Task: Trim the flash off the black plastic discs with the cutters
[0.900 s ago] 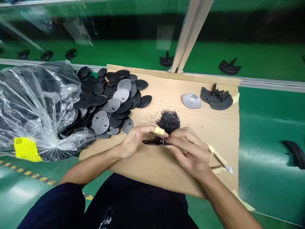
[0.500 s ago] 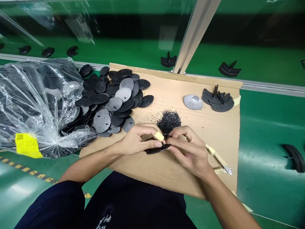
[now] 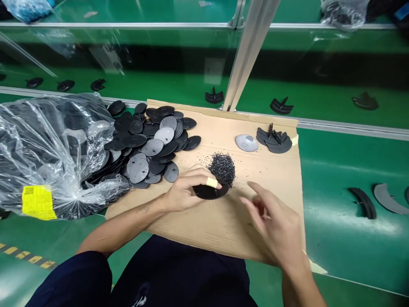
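My left hand (image 3: 188, 187) grips a black oval plastic plate (image 3: 211, 191) by its left end, thumb underneath and a finger with yellow tape on its upper face. Just beyond the plate is a heap of tiny black pieces (image 3: 223, 167) on the cardboard sheet (image 3: 191, 228). To the right, my right hand (image 3: 271, 217) hovers apart from the plate, thumb and index finger spread, nothing visible between them; its other fingers are curled and partly hidden. A large pile of similar oval plates (image 3: 153, 147), black and grey-looking, lies to the left.
A clear plastic bag (image 3: 64, 145) of plates with a yellow label (image 3: 37, 202) stands at far left. A lone oval plate (image 3: 246, 143) and some stacked curved black parts (image 3: 275, 140) lie at the back right. A metal post (image 3: 249, 55) rises behind the cardboard.
My right hand has let go of the plate's right side and moved right, its fingers opening. It now covers the spot where a tape-wrapped metal tool lay. My left hand keeps the plate.
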A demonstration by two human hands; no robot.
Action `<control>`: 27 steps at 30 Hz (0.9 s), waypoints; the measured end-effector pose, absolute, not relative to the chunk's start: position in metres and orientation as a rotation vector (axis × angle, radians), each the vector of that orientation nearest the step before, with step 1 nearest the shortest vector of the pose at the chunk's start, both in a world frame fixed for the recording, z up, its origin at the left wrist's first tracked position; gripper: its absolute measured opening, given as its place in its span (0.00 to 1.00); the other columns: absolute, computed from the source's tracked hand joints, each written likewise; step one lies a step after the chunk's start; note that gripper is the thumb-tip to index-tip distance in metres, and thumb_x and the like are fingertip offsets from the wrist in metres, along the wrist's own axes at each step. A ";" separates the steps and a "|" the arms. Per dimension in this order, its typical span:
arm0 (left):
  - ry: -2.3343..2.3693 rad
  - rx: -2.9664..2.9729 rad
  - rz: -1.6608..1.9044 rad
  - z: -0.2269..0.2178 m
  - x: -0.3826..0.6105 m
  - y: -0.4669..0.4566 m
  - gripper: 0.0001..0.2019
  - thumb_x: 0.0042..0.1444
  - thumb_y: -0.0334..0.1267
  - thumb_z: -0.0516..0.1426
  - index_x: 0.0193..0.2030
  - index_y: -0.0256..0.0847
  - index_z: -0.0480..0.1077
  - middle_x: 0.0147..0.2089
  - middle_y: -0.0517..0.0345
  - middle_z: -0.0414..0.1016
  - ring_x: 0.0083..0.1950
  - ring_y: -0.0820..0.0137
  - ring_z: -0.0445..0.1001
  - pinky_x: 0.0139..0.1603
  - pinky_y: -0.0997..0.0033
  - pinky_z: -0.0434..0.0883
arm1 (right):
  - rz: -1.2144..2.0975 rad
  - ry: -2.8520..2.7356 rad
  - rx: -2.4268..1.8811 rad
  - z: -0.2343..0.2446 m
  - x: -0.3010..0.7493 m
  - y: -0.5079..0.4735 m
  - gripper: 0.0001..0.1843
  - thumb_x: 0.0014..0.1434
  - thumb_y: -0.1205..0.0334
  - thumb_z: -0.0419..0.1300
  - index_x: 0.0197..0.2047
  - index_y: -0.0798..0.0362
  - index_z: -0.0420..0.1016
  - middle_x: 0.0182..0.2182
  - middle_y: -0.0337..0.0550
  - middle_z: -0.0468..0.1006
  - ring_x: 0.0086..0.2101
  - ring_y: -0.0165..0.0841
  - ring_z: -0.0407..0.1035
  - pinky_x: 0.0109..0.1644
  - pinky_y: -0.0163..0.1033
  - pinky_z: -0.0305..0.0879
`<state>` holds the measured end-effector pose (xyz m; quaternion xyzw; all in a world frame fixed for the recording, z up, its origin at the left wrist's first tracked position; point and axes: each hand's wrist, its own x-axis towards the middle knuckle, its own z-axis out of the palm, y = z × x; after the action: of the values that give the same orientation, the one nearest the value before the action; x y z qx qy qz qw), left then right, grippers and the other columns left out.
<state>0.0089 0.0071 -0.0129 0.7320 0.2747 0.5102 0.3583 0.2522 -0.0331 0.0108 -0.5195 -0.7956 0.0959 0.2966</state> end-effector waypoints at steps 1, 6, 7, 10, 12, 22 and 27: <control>0.702 1.946 1.348 -0.012 0.009 0.007 0.06 0.62 0.31 0.63 0.46 0.38 0.78 0.40 0.51 0.81 0.43 0.69 0.77 0.47 0.66 0.75 | 0.169 -2.109 -1.538 0.009 0.261 -0.046 0.18 0.70 0.53 0.58 0.58 0.54 0.74 0.23 0.37 0.75 0.21 0.31 0.69 0.28 0.35 0.63; 0.765 2.045 1.410 -0.011 0.010 0.006 0.11 0.62 0.30 0.64 0.51 0.40 0.76 0.39 0.52 0.83 0.42 0.69 0.77 0.45 0.67 0.76 | 0.119 -1.975 -2.222 -0.003 0.283 -0.090 0.33 0.68 0.34 0.48 0.55 0.55 0.71 0.18 0.39 0.74 0.18 0.39 0.69 0.21 0.36 0.48; 0.778 2.053 1.420 -0.011 0.010 0.005 0.11 0.62 0.30 0.64 0.51 0.40 0.75 0.39 0.53 0.83 0.42 0.69 0.77 0.44 0.68 0.77 | 0.177 -1.930 -2.282 -0.004 0.284 -0.092 0.34 0.67 0.32 0.47 0.54 0.55 0.70 0.18 0.39 0.74 0.18 0.40 0.69 0.21 0.37 0.49; 0.781 2.109 1.478 -0.009 0.009 0.004 0.09 0.61 0.31 0.65 0.48 0.40 0.74 0.37 0.55 0.83 0.42 0.69 0.76 0.42 0.70 0.76 | 0.324 -1.817 -2.355 -0.004 0.284 -0.091 0.33 0.65 0.32 0.47 0.53 0.54 0.67 0.20 0.40 0.74 0.21 0.42 0.71 0.22 0.38 0.53; 0.771 2.192 1.522 -0.008 0.007 0.004 0.05 0.61 0.31 0.64 0.42 0.41 0.74 0.37 0.57 0.83 0.43 0.69 0.76 0.44 0.68 0.76 | 0.353 -1.811 -2.382 -0.003 0.289 -0.087 0.32 0.64 0.34 0.48 0.55 0.54 0.65 0.24 0.42 0.76 0.23 0.43 0.72 0.24 0.39 0.56; 0.794 2.476 1.609 -0.006 -0.005 0.003 0.10 0.62 0.28 0.60 0.31 0.45 0.70 0.38 0.63 0.83 0.44 0.68 0.74 0.56 0.59 0.70 | -0.026 -2.152 -2.184 -0.004 0.307 -0.065 0.31 0.69 0.39 0.48 0.58 0.55 0.74 0.49 0.63 0.75 0.40 0.51 0.69 0.37 0.50 0.66; 0.808 2.435 1.602 -0.007 -0.003 0.004 0.08 0.62 0.28 0.60 0.35 0.46 0.70 0.41 0.62 0.83 0.44 0.68 0.74 0.52 0.61 0.72 | -0.044 -2.189 -2.068 -0.006 0.301 -0.075 0.40 0.62 0.33 0.57 0.64 0.57 0.69 0.47 0.63 0.73 0.38 0.51 0.67 0.34 0.51 0.67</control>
<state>-0.0028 0.0041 -0.0065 0.8036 0.2668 0.5288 0.0585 0.3012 -0.0754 -0.0060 -0.6851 -0.7254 -0.0146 0.0649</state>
